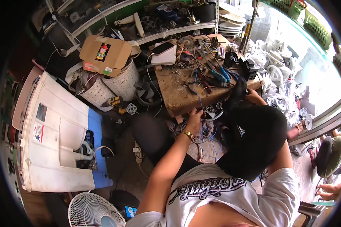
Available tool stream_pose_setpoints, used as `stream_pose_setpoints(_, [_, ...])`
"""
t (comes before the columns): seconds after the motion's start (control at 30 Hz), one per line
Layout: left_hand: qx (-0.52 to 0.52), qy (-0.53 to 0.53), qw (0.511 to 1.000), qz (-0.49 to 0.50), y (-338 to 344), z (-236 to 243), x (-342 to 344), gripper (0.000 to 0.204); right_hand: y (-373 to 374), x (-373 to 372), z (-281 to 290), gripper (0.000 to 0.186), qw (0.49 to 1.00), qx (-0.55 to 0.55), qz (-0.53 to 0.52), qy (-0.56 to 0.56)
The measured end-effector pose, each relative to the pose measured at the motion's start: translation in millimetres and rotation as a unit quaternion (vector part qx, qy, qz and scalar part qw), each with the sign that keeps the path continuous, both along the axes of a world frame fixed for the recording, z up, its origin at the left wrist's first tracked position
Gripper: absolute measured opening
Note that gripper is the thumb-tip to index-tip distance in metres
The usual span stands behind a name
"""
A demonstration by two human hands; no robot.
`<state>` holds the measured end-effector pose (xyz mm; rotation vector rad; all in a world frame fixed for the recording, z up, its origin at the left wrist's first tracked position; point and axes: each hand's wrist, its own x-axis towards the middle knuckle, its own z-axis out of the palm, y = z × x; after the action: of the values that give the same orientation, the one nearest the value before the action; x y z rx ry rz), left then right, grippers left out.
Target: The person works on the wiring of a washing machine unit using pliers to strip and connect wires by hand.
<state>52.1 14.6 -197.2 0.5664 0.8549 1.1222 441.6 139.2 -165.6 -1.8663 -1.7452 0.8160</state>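
Blue wire [199, 94] held in closed pinch of left hand [195, 120]; wooden bench [170, 85] set just beyond grip; right hand [254, 98] part-hidden right of grip, hold can't be told; blue-handled tool [218, 75] laid on bench, farther out

We see a brown workbench [174, 99], a blue wire [195, 79], a blue-handled tool [222, 75], a gold wristwatch [186, 134], a white shirt [276, 189] with black lettering [207, 188], black trousers [254, 140], and a white appliance [57, 102] with blue panelling [96, 125].
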Motion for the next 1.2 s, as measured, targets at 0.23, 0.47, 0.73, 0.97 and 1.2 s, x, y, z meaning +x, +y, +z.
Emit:
stream_pose_setpoints(0.23, [-0.049, -0.01, 0.999, 0.021, -7.0, 9.2, -34.0, 0.001, 3.8, -34.5, 64.0, 0.066, 0.983, -0.104, 0.128, -0.077])
stream_pose_setpoints(0.47, [0.068, 0.24, 0.957, -0.146, 6.3, 67.4, -102.3, 0.016, 18.3, -8.3, 202.6, 0.064, 0.968, -0.025, 0.163, -0.187])
stream_pose_setpoints(0.73, [0.14, 0.584, 0.783, -0.161, -4.5, 171.7, -174.8, 0.016, 9.2, -197.0, 174.4, 0.056, 0.916, -0.128, 0.369, 0.092])
stream_pose_setpoints(0.97, [0.168, 0.614, 0.771, -0.024, -31.9, 225.2, -221.8, 0.006, -94.6, -356.7, 129.2, 0.026, 0.597, -0.32, 0.41, 0.611])
stream_pose_setpoints(1.2, [0.175, 0.658, 0.732, -0.027, -71.9, 229.1, -210.2, 0.006, -166.1, -410.7, 103.3, 0.03, 0.62, -0.292, 0.189, 0.704])
